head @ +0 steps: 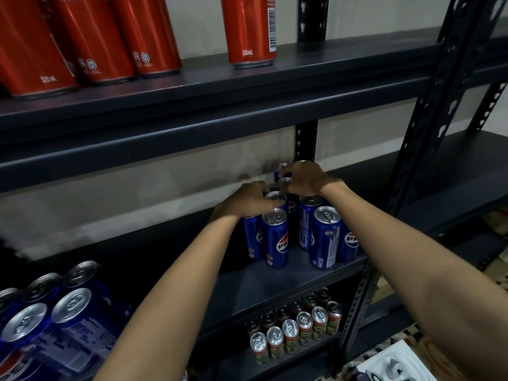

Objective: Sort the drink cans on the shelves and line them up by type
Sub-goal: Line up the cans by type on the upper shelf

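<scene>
four red cans (93, 39), maybe eight blue cans (276, 237) mid-shelf, two hands (248, 200).

Red cans (251, 28) on top shelf: "320 mL", part "KURANG" up top. Blue cans (275, 237) mid shelf: Pepsi logo, "PEPSI" partly cut off; green cans' text unreadable

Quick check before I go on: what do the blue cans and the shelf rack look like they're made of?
Blue cans: likely thin metal, probably aluminium; bare silvery tops with pull tabs, glossy printed blue sides catching highlights.
Shelf rack: seems to be painted or coated steel, dark matte grey; the slotted upright with punched holes suggests bolt-free metal shelving. Whether the shelf boards are metal too I cannot tell.
</scene>
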